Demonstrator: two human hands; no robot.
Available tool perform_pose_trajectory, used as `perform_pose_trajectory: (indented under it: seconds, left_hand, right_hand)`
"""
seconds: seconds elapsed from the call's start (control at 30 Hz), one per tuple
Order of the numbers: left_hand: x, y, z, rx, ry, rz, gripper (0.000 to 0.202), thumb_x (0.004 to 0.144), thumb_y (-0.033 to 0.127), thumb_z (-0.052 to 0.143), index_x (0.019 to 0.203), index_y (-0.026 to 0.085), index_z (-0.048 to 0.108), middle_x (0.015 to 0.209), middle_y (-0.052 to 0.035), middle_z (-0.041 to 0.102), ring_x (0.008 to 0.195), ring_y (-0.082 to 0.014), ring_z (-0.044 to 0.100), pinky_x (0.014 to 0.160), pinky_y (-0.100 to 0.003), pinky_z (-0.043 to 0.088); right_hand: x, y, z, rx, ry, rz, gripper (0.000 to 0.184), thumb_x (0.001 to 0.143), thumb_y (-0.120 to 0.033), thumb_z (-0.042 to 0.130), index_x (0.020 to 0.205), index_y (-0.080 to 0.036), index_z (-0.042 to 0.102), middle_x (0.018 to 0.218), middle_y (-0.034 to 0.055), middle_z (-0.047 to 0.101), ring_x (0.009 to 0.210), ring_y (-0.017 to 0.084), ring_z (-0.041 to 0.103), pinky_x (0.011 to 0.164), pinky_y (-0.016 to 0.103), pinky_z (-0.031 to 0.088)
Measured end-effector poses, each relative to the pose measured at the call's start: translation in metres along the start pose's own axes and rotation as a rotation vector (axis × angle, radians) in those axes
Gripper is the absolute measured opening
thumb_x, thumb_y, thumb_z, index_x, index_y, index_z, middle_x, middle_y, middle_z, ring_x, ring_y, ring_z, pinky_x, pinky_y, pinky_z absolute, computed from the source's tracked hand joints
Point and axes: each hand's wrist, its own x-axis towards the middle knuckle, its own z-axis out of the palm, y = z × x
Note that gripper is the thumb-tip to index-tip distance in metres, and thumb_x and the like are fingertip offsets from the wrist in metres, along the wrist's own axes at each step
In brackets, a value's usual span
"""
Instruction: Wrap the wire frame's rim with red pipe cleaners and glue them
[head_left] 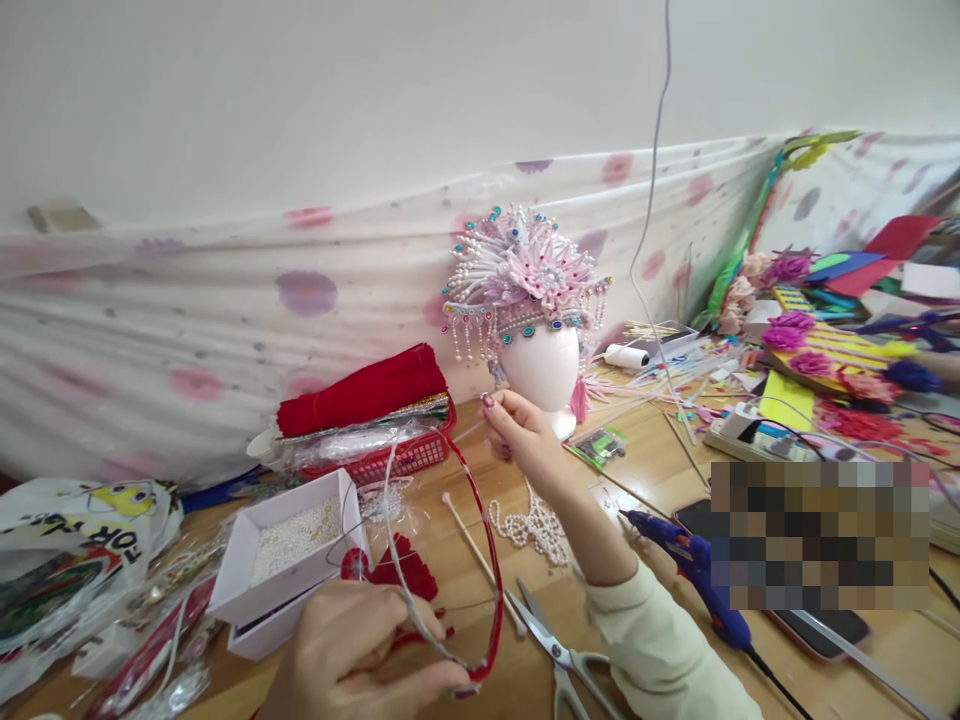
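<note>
My left hand (360, 655) is closed round the lower end of a red curved hoop (491, 560) with thin wire and clear thread running across it. My right hand (517, 430) is raised in a pinch on the far end of that thread, near the hoop's top. Just behind the right hand stands a white egg-shaped head form (540, 365) wearing a pink beaded headdress (525, 275). A string of pearls (536, 525) lies on the wooden table under my right forearm.
A white box of small pearls (296, 545) sits at the left, a red basket with red cloth (375, 415) behind it. Scissors (559, 655), a wooden stick (480, 560) and a blue glue gun (697, 575) lie near me. Craft clutter fills the right side.
</note>
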Motion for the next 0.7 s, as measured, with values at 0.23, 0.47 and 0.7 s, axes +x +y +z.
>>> perform_pose_trajectory:
  seconds: [0.23,0.47,0.7]
  left_hand:
    - [-0.018,-0.019,-0.016,0.128,0.096,-0.202,0.039,0.087,0.058,0.069,0.070,0.023,0.070,0.056,0.0044,0.070,0.045,-0.0110,0.063,0.045,-0.019,0.049]
    - [-0.020,-0.014,-0.011,0.036,0.052,-0.256,0.040,0.082,0.059,0.073,0.068,0.022,0.072,0.056,0.0027,0.069,0.047,-0.0120,0.064,0.050,-0.020,0.053]
    - [0.010,0.015,-0.004,-0.122,0.069,-0.090,0.044,0.092,0.057,0.062,0.064,0.023,0.063,0.049,0.0077,0.066,0.039,-0.0069,0.059,0.044,-0.014,0.047]
  right_hand:
    - [0.010,0.015,-0.061,-0.446,0.220,0.068,0.036,0.084,-0.021,0.062,0.054,-0.025,0.044,0.050,-0.0006,0.044,0.059,0.020,0.049,0.060,0.030,0.030]
    - [-0.014,-0.018,-0.013,-0.459,-0.068,-0.182,0.031,0.096,-0.040,0.055,0.084,-0.019,0.074,0.066,0.0011,0.065,0.057,0.014,0.051,0.057,0.026,0.034]
    - [-0.027,-0.014,0.029,-0.496,-0.229,-0.399,0.047,0.098,-0.035,0.060,0.141,-0.014,0.061,0.058,-0.0036,0.060,0.049,0.012,0.044,0.055,0.024,0.035]
